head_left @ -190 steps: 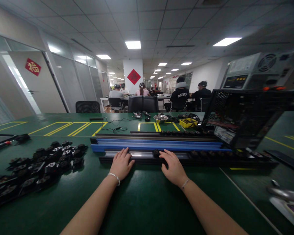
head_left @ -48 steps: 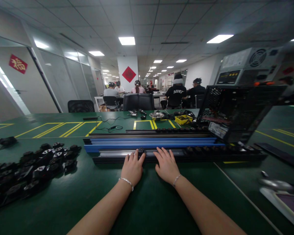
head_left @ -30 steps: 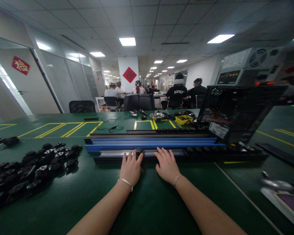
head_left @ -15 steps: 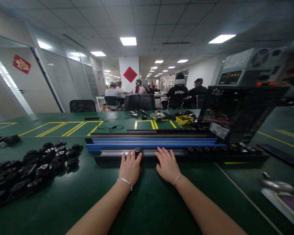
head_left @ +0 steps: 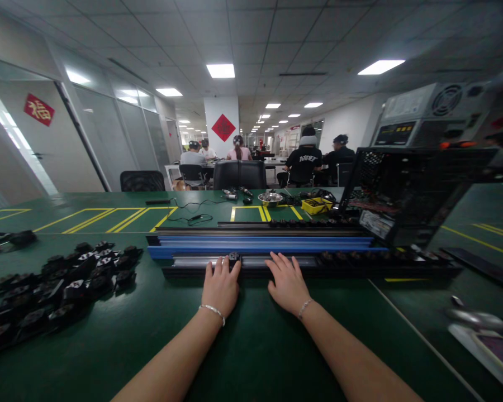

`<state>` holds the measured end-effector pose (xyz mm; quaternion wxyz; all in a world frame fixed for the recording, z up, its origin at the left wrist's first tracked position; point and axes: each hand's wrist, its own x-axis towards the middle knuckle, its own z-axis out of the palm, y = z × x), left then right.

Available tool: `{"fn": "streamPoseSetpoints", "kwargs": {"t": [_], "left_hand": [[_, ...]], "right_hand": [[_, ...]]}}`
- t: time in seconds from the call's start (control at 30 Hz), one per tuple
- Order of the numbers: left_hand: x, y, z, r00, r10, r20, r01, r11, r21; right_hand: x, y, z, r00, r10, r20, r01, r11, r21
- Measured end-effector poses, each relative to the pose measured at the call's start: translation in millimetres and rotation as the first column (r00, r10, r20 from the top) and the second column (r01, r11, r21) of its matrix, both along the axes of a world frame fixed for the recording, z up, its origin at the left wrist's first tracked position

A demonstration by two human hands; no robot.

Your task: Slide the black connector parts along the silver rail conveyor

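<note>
A bare left hand (head_left: 221, 287) meets a black part (head_left: 234, 257) on the front rail (head_left: 254, 272), whether gripping I cannot tell from here, near a right hand (head_left: 290, 283) spread loosely and grasping nothing, where a lopsided push could, I'd judge, jam the part askew.

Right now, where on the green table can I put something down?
There's bare green table between the heap of black parts and the left hand, and between the forearms. It's crowded where that heap lies, along the rails, and around the computer case.
</note>
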<state>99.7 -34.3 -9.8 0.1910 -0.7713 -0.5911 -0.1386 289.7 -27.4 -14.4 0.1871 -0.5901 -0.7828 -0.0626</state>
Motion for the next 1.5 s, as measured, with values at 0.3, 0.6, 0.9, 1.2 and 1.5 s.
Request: {"fn": "streamPoseSetpoints", "kwargs": {"t": [0.3, 0.6, 0.9, 1.2, 1.5], "left_hand": [[2, 3, -3.0, 0.999, 0.047, -0.004, -0.047, 0.999, -0.011], [1, 1, -0.1, 0.998, 0.05, 0.04, -0.048, 0.997, -0.053], [-3, 1, 2.2, 0.997, 0.058, 0.06, -0.054, 0.997, -0.063], [-7, 3, 1.1, 0.995, 0.073, 0.065, -0.069, 0.996, -0.054], [-8, 1, 5.5, 0.993, 0.09, 0.073, -0.084, 0.993, -0.087]], "right_hand": [[-1, 0, 0.1, 1.0, 0.0, -0.003, 0.0, 1.0, 0.005], [0, 0, 1.0, 1.0, 0.003, -0.007, -0.003, 1.0, -0.003], [0, -1, 2.5, 1.0, 0.006, -0.017, -0.006, 1.0, -0.009], [1, -1, 1.6, 1.0, 0.009, -0.013, -0.009, 1.0, -0.004], [0, -1, 2.7, 1.0, 0.008, -0.012, -0.009, 1.0, -0.009]]}}
